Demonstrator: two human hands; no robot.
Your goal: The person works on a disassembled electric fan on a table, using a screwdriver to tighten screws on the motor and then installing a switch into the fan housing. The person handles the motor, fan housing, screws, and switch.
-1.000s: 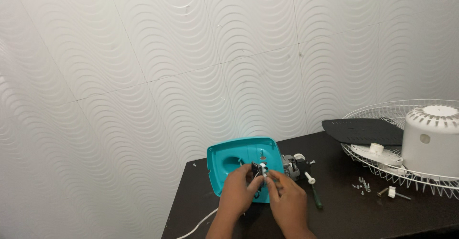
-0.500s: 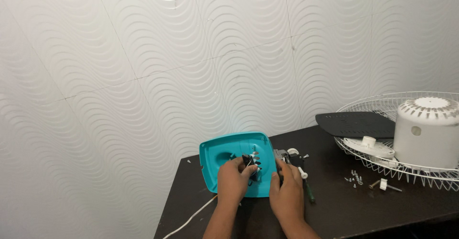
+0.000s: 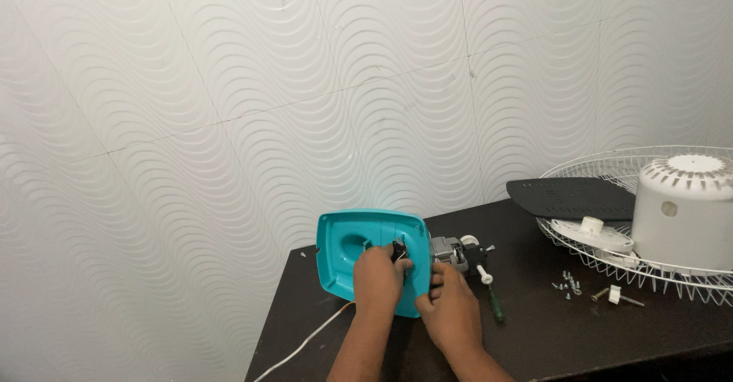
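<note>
The left hand (image 3: 377,281) is clamped on the near edge of the teal plastic housing (image 3: 365,250), fingers curled over a small dark part (image 3: 399,250) at its rim. The right hand (image 3: 450,317) is closed at the housing's right corner, just beside the grey metal motor (image 3: 448,252); whether its grip pinches something small I cannot tell – the fingers hide it. The housing stands tilted on the dark counter (image 3: 534,336), near the wall.

The shell is smooth, rounded and glossy, so it could slip from the left hand's grip or tip, and the small part might drop. The white cord (image 3: 305,344) trails off the counter's edge and could snag and drag the housing. Loose screws (image 3: 566,283) lie well apart to the right – easily scattered. A green-handled screwdriver (image 3: 492,294) lies beside the right hand and could roll. Farther right lie a white wire guard (image 3: 687,283), a ribbed white cap (image 3: 683,210) and a matte black blade (image 3: 573,197)
</note>
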